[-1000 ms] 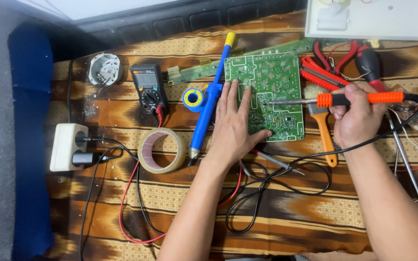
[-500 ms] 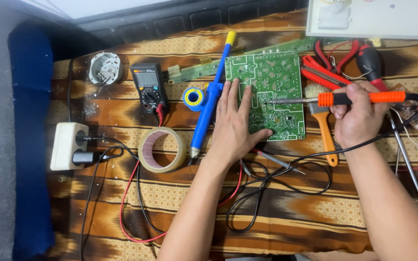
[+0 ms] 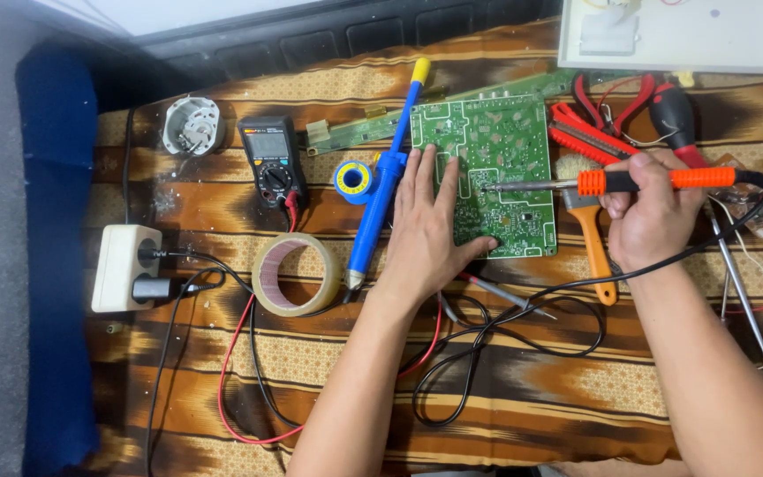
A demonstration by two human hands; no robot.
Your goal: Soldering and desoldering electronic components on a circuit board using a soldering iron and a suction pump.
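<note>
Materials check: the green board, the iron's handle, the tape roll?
Circuit board: likely rigid laminate, glossy green coating, pale printed traces. Soldering iron in the right hand: orange grip looks like ribbed plastic or rubber; shaft bare metal. Tape roll: tan, shiny film, probably plastic.

A worktop (image 3: 523, 415) with a brown and gold patterned cloth holds many things. A green circuit board (image 3: 498, 155) lies near the middle. Just left of it lie a blue desoldering pump (image 3: 380, 190), a small solder reel (image 3: 352, 181), a black multimeter (image 3: 271, 159) and a roll of tape (image 3: 295, 274). A white power strip (image 3: 121, 265) sits at the left edge. Black and red wires (image 3: 505, 340) curl near the front
</note>
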